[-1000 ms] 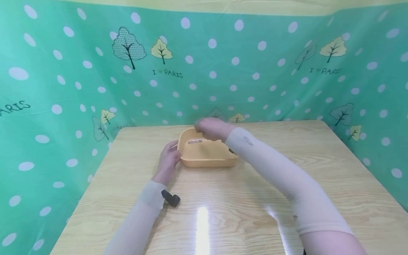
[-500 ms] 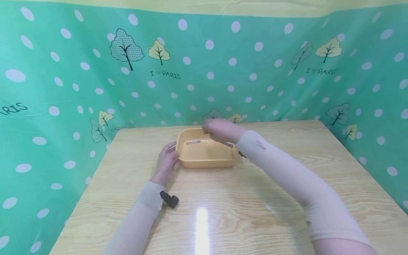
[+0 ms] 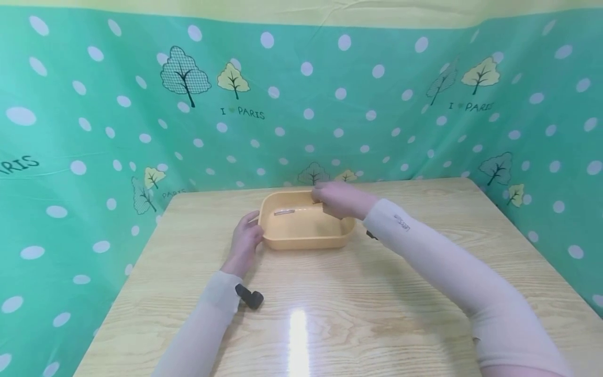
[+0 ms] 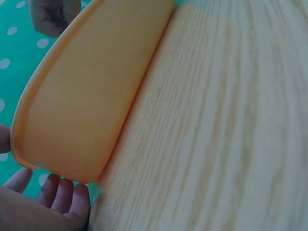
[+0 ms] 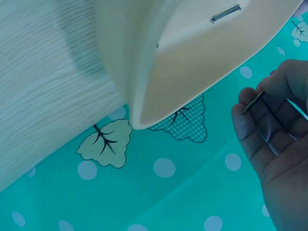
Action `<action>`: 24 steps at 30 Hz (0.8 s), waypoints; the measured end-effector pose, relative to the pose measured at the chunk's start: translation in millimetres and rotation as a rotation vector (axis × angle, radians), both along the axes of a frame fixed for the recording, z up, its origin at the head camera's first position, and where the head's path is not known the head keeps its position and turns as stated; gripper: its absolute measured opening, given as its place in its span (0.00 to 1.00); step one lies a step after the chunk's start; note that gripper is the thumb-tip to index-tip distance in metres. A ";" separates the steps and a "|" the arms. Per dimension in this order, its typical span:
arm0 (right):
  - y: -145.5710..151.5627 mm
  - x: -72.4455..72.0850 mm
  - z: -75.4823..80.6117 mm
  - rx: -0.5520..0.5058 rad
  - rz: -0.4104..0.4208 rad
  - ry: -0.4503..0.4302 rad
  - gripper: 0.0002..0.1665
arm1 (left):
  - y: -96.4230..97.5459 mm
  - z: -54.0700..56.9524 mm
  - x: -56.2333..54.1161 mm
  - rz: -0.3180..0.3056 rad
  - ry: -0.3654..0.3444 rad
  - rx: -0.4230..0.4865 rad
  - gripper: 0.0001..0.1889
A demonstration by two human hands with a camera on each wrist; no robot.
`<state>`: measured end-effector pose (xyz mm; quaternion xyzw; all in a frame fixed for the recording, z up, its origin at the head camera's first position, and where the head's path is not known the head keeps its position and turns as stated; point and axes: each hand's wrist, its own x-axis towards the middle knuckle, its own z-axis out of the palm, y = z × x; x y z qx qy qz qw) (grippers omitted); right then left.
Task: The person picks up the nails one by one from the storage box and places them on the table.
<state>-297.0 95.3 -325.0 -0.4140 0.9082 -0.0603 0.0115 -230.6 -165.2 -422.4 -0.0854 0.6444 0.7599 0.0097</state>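
Note:
A shallow orange-yellow plastic tray (image 3: 303,243) stands near the table's far edge. My left hand (image 3: 245,238) holds its left end; the left wrist view has the fingers (image 4: 62,195) bent against the tray's end wall. Over the tray's right back corner is my right hand (image 3: 341,199). Between thumb and fingertips it pinches a thin metal strip (image 5: 253,102), clearest in the right wrist view. Another short silver metal strip (image 3: 284,212) lies in the tray toward the left back. My right hand covers part of the tray's right side in the head view.
The tray rests on a light wood-grain table (image 3: 330,314). A green curtain with white dots and printed trees (image 3: 282,104) hangs behind and along both sides. A black wrist camera (image 3: 249,297) sits on my left wrist.
My right hand has moved right along the tray's back side and slightly lower. A metal strip visible under it half a second ago is now hidden. The left hand keeps its place.

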 end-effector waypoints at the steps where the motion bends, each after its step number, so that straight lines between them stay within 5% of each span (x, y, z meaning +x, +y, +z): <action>1: 1.5 0.4 0.2 0.000 0.002 0.005 0.14 | -0.1 0.0 -0.1 0.001 -0.002 -0.002 0.36; 24: 58.2 0.7 -10.5 -0.013 -0.105 0.019 0.15 | 0.6 2.6 2.5 -0.003 0.006 -0.012 0.36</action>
